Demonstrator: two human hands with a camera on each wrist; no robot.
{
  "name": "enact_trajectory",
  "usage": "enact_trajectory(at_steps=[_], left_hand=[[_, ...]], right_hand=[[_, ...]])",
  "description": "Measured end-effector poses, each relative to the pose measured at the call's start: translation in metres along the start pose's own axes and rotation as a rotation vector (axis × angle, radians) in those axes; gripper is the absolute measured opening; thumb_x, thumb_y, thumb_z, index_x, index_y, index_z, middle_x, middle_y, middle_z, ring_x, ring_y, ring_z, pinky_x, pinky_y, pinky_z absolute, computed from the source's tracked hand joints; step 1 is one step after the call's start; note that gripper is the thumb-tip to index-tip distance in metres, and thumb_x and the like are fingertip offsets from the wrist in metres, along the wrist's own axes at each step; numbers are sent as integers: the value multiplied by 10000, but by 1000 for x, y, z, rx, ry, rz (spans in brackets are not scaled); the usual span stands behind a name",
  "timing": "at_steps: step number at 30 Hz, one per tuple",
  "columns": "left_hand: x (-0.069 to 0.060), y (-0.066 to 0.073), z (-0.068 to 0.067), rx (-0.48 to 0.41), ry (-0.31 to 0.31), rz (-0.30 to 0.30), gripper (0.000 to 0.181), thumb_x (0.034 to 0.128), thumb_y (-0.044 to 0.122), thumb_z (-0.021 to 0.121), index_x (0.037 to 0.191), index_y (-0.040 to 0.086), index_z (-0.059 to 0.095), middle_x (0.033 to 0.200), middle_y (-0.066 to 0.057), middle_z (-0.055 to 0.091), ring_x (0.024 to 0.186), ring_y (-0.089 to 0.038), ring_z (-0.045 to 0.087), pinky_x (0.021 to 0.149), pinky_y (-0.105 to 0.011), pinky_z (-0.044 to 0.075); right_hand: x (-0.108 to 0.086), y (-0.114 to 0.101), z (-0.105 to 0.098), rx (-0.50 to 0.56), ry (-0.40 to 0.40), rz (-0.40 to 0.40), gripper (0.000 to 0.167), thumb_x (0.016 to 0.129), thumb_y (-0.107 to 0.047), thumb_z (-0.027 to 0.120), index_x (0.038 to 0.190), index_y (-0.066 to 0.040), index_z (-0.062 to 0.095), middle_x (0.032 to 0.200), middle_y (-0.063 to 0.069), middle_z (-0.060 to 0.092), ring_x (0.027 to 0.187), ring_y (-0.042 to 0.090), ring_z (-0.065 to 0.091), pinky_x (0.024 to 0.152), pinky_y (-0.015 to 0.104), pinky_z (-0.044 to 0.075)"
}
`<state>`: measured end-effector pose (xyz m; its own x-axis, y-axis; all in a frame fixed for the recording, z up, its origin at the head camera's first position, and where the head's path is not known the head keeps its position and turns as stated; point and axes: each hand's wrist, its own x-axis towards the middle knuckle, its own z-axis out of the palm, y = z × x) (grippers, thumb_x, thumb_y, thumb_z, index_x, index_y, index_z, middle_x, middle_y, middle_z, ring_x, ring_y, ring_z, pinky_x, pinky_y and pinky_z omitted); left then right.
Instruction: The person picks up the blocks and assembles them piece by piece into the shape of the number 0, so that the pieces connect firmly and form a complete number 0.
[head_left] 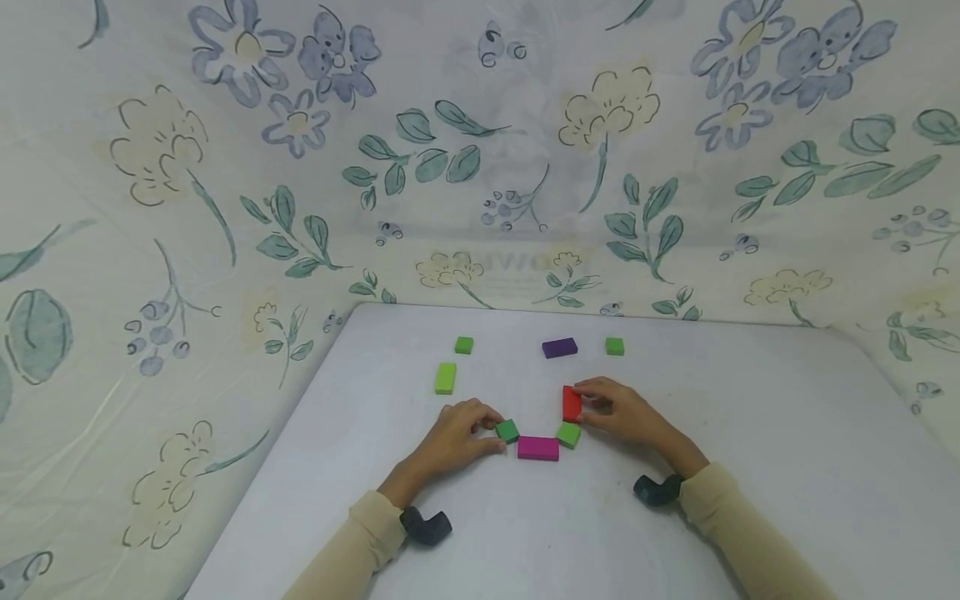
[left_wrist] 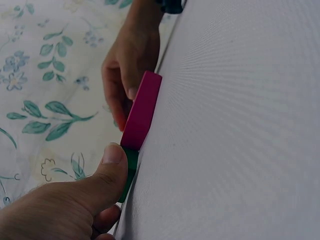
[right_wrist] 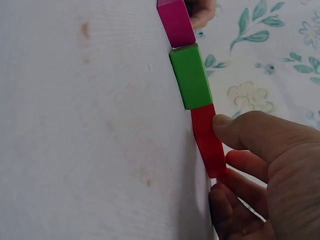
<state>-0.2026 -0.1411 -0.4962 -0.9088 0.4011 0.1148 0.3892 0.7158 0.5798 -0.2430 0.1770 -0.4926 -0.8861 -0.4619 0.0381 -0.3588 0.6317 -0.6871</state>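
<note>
My left hand pinches a small dark green block between thumb and fingers. That block meets the left end of a magenta block lying on the white table. At the magenta block's right end sits a light green block, turned at an angle. My right hand holds a red block by its ends, thumb at the near end. In the right wrist view the red block touches the green block. The left wrist view shows the left thumb against the dark green block.
Farther back on the white table lie a purple block, two small green blocks, one left and one right, and a longer lime block. Flowered cloth hangs behind the table and along its left side.
</note>
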Motion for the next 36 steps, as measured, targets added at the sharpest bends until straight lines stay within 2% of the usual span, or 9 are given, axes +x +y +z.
enact_trajectory(at_steps=[9,16,36], left_hand=[[1,-2,1,1,-2,1,343,845,358,790,1137,204,696,959,119,624,861,-65,518,806,-291,359],[2,-3,2,-1,0,-8,342,842,345,796,1140,208,698,961,118,625,862,-70,519,813,-305,359],[1,-3,2,13,-10,2,354,842,365,792,1142,203,698,955,111,621,855,-67,511,794,-289,354]], right_hand=[[-1,5,0,19,-8,-24,516,899,-195,746,1387,-136,591,1427,110,566,1225,289,608,1008,436,534],[-4,6,1,38,-10,-97,507,909,-179,730,1390,-110,585,1434,133,560,1267,320,569,1025,471,516],[-6,7,3,42,0,-81,511,910,-172,730,1396,-120,579,1443,123,552,1313,320,540,1058,470,489]])
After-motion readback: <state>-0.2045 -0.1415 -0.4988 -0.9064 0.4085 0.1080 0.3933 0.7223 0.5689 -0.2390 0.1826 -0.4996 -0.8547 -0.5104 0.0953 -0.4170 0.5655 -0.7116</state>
